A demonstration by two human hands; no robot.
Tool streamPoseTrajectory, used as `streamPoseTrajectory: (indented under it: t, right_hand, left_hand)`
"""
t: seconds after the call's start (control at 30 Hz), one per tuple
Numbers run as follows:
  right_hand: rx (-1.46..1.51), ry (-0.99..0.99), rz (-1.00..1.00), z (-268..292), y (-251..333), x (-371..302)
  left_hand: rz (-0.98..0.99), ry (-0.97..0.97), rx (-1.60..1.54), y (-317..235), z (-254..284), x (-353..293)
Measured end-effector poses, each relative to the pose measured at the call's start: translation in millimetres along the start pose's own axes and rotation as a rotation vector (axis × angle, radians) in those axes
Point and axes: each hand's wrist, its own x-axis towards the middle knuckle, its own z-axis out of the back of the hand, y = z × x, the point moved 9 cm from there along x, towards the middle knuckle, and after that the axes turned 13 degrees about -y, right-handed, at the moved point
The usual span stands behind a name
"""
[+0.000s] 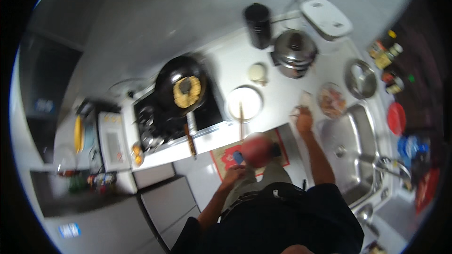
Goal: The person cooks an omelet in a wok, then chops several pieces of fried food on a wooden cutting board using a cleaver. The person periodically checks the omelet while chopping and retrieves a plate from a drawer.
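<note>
My right hand (304,120) reaches over the counter with its fingers closed at a small pale packet-like thing (306,99); blur hides what the fingers hold. Just right of it is a clear bowl of pinkish food pieces (331,100). Below the counter edge hangs my left hand (234,174), its fingers blurred. Near that hand show a blue shape (238,157), perhaps a slipper, and a blurred round red thing (256,149). A white-filled bowl (245,102) has a wooden stick (241,113) across it, reaching past the counter's front.
On the left hob, a black wok (170,77) contains yellow-brown food (187,92); its handle (189,140) points at me. A lidded metal pot (295,52), black canister (258,26) and small jar (257,73) stand behind. A metal basin (361,79) and sink (351,153) are right.
</note>
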Motion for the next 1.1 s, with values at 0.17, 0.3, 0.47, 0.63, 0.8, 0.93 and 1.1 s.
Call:
streamPoseTrajectory:
  t: [0.17,0.3,0.47,0.63,0.8,0.93,1.1]
  right_hand:
    - [-0.249,0.189,0.146,-12,37,3]
    - [-0.228,0.174,0.212,-7,14,26]
    - [-0.242,0.042,0.183,14,14,42]
    - [-0.321,-0.076,0.141,61,68,17]
    - [-0.145,-0.057,0.129,76,84,-32]
    - [-0.004,0.122,0.054,73,117,-94]
    - [0.133,0.2,0.162,59,185,-182]
  left_hand:
    - [-0.036,-0.259,0.176,51,20,-29]
    - [-0.037,-0.274,0.034,30,-10,-35]
    - [-0.151,-0.131,0.257,32,-31,-29]
    - [-0.187,-0.175,0.356,53,-8,-30]
    - [-0.204,-0.039,0.35,75,-4,-5]
    - [-0.095,0.046,0.267,82,-2,-3]
    - [-0.412,0.128,0.519,95,31,12]
